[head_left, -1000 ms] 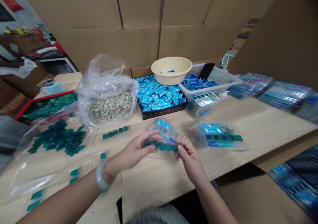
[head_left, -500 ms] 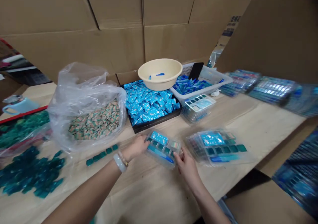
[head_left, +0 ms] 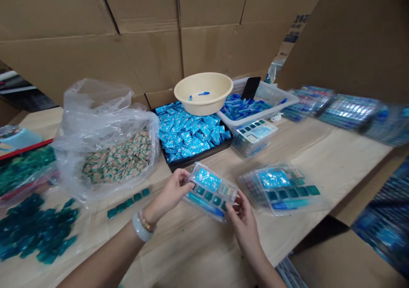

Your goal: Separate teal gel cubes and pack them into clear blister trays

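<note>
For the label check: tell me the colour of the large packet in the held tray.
Bright blue packet with pale print, in the clear tray; head view.

I am seeing a stack of filled packs [head_left: 281,188] lying just right of the grip on the wooden table [head_left: 319,160]. Straight beyond the grip, a black tray [head_left: 198,156] is holding blue packets [head_left: 188,132], and a beige bowl [head_left: 204,105] is sitting on its far edge. Beyond and to the right, a white basket [head_left: 265,112] is standing behind a stack of clear trays [head_left: 254,136]. Left of the grip, a plastic bag [head_left: 96,109] is slumping open over striped sachets [head_left: 118,158], with a row of teal squares [head_left: 128,203] lying near it and a teal pile [head_left: 32,228] well apart. Cardboard walls [head_left: 143,24] are closing off the back.
</note>
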`<move>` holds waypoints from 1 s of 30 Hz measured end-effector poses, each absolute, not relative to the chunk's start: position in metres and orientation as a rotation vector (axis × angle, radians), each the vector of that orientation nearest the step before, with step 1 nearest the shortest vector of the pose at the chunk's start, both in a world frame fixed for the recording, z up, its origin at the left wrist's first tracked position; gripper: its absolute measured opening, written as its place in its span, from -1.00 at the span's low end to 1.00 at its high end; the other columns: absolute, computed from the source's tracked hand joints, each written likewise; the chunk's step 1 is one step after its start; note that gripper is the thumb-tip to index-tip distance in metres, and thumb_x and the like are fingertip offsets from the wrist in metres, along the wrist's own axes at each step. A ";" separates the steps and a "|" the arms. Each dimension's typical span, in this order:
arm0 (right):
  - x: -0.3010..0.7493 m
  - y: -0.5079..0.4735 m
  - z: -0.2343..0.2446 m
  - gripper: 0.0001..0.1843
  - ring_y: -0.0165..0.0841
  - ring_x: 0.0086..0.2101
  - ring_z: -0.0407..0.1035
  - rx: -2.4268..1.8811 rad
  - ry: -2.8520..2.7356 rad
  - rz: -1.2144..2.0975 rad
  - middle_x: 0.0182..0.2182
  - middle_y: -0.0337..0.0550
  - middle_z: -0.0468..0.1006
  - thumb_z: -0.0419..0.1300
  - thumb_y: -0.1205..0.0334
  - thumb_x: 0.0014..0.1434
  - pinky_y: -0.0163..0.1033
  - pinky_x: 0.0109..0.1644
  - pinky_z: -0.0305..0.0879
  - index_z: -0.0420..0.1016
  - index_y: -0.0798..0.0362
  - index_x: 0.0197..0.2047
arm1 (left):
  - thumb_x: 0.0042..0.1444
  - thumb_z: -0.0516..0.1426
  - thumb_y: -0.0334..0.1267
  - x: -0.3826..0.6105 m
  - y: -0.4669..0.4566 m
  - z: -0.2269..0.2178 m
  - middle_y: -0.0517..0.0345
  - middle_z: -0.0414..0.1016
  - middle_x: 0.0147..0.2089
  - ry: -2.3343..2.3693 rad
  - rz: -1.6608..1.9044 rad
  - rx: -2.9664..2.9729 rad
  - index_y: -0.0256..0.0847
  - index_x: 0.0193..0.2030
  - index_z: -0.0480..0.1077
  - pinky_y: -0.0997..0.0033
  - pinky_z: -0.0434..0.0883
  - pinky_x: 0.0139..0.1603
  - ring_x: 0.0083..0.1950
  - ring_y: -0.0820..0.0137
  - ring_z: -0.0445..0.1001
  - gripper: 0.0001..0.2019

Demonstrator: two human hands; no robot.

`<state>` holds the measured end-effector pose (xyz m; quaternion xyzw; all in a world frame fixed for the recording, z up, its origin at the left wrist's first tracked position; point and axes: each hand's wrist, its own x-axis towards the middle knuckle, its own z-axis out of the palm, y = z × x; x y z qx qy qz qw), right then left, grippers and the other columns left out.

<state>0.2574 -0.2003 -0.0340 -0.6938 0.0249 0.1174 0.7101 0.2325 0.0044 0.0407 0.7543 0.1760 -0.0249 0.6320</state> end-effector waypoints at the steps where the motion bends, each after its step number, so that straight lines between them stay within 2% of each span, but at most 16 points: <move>1: 0.258 -0.200 -0.032 -0.36 -0.33 -0.28 0.33 -1.487 0.080 0.253 -0.23 -0.11 0.42 0.21 0.08 -0.08 -0.20 -0.21 0.29 0.14 0.02 0.07 | -0.07 0.11 -0.24 0.233 0.005 0.043 0.17 0.37 -0.32 0.391 -0.098 1.632 -0.24 -0.24 0.19 0.41 0.30 -0.29 -0.29 0.42 0.36 -0.75; 5: 0.255 -0.200 -0.017 -0.47 -0.33 -0.21 0.32 -1.240 0.184 0.314 -0.21 -0.17 0.45 0.25 0.10 -0.10 -0.22 -0.12 0.24 0.26 -0.02 -0.04 | -0.11 0.17 -0.21 0.221 0.010 0.043 0.14 0.37 -0.27 0.361 -0.277 1.366 -0.22 -0.14 0.21 0.47 0.27 -0.35 -0.31 0.44 0.36 -0.63; 10: 0.239 -0.200 -0.004 -0.65 -0.35 -0.27 0.37 -0.976 0.227 0.617 -0.27 -0.17 0.51 0.28 0.14 -0.13 -0.26 -0.16 0.24 0.41 0.04 -0.22 | -0.12 0.20 -0.21 0.182 0.013 0.029 0.08 0.38 -0.23 0.380 -0.368 1.221 -0.25 -0.14 0.28 0.43 0.27 -0.28 -0.24 0.38 0.36 -0.63; 15: 0.236 -0.205 0.002 -0.69 -0.35 -0.24 0.38 -0.903 0.226 0.699 -0.25 -0.16 0.52 0.29 0.23 -0.12 -0.28 -0.14 0.25 0.45 0.07 -0.23 | -0.08 0.19 -0.26 0.163 0.008 0.024 0.07 0.38 -0.19 0.401 -0.311 1.097 -0.24 -0.13 0.29 0.39 0.28 -0.18 -0.18 0.35 0.36 -0.66; 19: 0.244 -0.209 0.007 -0.79 -0.33 -0.25 0.41 -0.696 0.254 0.819 -0.28 -0.12 0.54 0.19 0.22 0.00 -0.21 -0.11 0.29 0.48 0.11 -0.26 | -0.10 0.20 -0.29 0.165 0.004 0.027 0.08 0.37 -0.18 0.500 -0.287 1.021 -0.23 -0.12 0.30 0.41 0.32 -0.25 -0.24 0.40 0.37 -0.65; 21: 0.249 -0.210 0.008 -0.84 -0.36 -0.25 0.42 -0.599 0.305 0.834 -0.29 -0.15 0.55 0.18 0.30 -0.01 -0.24 -0.09 0.30 0.49 0.09 -0.29 | -0.10 0.21 -0.29 0.168 0.004 0.029 0.08 0.38 -0.19 0.531 -0.286 0.995 -0.23 -0.11 0.30 0.40 0.33 -0.26 -0.25 0.40 0.38 -0.64; 24: 0.254 -0.209 0.012 -0.75 -0.39 -0.25 0.43 -0.534 0.313 0.870 -0.29 -0.20 0.56 0.19 0.44 -0.06 -0.32 -0.13 0.34 0.47 0.05 -0.25 | -0.11 0.21 -0.31 0.170 0.003 0.034 0.05 0.39 -0.17 0.541 -0.288 0.955 -0.24 -0.10 0.31 0.34 0.35 -0.21 -0.21 0.36 0.40 -0.63; 27: 0.258 -0.210 0.020 -0.74 -0.39 -0.30 0.45 -0.529 0.261 0.905 -0.32 -0.23 0.57 0.21 0.47 -0.10 -0.36 -0.26 0.39 0.46 0.04 -0.28 | -0.12 0.22 -0.33 0.173 0.000 0.043 0.05 0.40 -0.17 0.558 -0.301 0.931 -0.25 -0.11 0.32 0.34 0.37 -0.22 -0.24 0.37 0.42 -0.63; 30: 0.260 -0.212 0.029 -0.77 -0.42 -0.35 0.46 -0.541 0.210 0.878 -0.36 -0.24 0.57 0.24 0.46 -0.13 -0.41 -0.29 0.39 0.46 0.06 -0.33 | -0.12 0.21 -0.36 0.177 -0.006 0.054 0.05 0.42 -0.19 0.555 -0.312 0.914 -0.27 -0.13 0.33 0.36 0.38 -0.23 -0.27 0.38 0.43 -0.65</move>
